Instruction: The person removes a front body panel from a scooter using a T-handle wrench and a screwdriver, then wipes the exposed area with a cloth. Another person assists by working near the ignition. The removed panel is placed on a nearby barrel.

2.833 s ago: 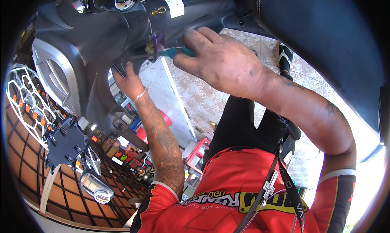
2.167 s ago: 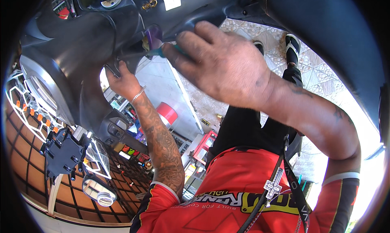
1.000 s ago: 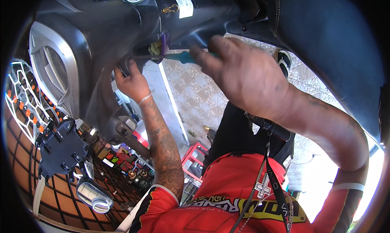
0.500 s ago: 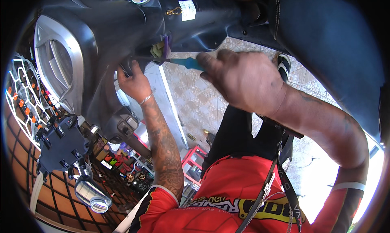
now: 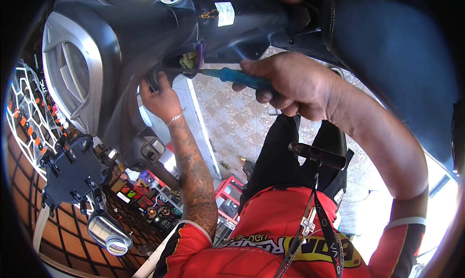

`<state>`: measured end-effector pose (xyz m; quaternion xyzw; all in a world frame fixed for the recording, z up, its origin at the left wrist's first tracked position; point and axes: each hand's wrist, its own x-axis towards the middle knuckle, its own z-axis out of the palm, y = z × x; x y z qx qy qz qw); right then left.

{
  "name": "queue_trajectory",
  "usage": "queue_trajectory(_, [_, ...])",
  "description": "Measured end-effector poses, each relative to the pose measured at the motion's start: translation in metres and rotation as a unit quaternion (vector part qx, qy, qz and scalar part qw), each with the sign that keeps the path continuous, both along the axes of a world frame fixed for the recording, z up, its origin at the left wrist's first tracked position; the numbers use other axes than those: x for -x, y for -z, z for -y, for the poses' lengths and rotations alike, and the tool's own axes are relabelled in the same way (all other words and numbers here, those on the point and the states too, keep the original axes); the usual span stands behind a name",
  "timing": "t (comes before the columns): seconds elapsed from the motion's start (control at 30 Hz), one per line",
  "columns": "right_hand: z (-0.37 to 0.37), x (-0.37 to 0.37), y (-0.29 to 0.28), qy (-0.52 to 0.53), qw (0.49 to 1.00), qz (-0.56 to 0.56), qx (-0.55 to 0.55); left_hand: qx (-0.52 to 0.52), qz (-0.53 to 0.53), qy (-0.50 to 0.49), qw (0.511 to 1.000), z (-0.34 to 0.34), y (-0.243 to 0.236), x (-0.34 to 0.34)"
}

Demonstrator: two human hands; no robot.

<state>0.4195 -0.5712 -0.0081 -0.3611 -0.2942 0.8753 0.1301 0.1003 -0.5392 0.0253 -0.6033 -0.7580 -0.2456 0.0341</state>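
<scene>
Newly turned right grip around screwdriver

From here the tip of the screwdriver is lost in shadow toward eleven o'clock. Some fingers of the left hand hide behind the panel at ten. The top edge cuts the seat near one; the clutter at eight is too small to tell.

A red short-sleeved shirt — 2 white-cuffed, black-panelled sleeves — tops black trousers. Also worn: a silver link bracelet, a black strap lanyard.
</scene>
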Motion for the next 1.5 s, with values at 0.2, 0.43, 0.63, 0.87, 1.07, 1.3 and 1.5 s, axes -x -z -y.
queue_trajectory(0.2, [0.007, 0.009, -0.013, 0.113, 0.682, 0.289, -0.662, -0.009, -0.023, 0.021, 0.999, -0.001, 0.0, 0.001])
queue_trajectory(0.43, [-0.005, 0.002, -0.004, 0.119, 0.96, 0.084, -0.24, -0.007, 0.014, 0.014, 1.0, -0.003, 0.001, 0.0])
queue_trajectory(0.63, [0.016, 0.013, -0.005, 0.029, 0.722, 0.324, -0.61, -0.016, 0.006, 0.021, 1.0, -0.001, -0.001, -0.003])
queue_trajectory(0.87, [-0.002, 0.004, -0.016, 0.121, 0.896, 0.198, -0.378, -0.005, -0.037, 0.032, 0.999, -0.001, -0.001, 0.0])
queue_trajectory(1.07, [-0.002, 0.006, -0.014, 0.001, 0.99, 0.066, -0.124, 0.003, -0.025, 0.031, 0.999, -0.001, -0.003, -0.003])
queue_trajectory(1.3, [0.0, 0.003, -0.027, -0.068, 0.633, 0.352, -0.686, 0.0, -0.008, 0.016, 1.0, -0.001, -0.002, -0.003])
queue_trajectory(1.5, [-0.012, 0.0, -0.019, -0.032, 0.999, -0.005, 0.032, 0.01, -0.011, 0.013, 1.0, -0.001, -0.002, 0.001])
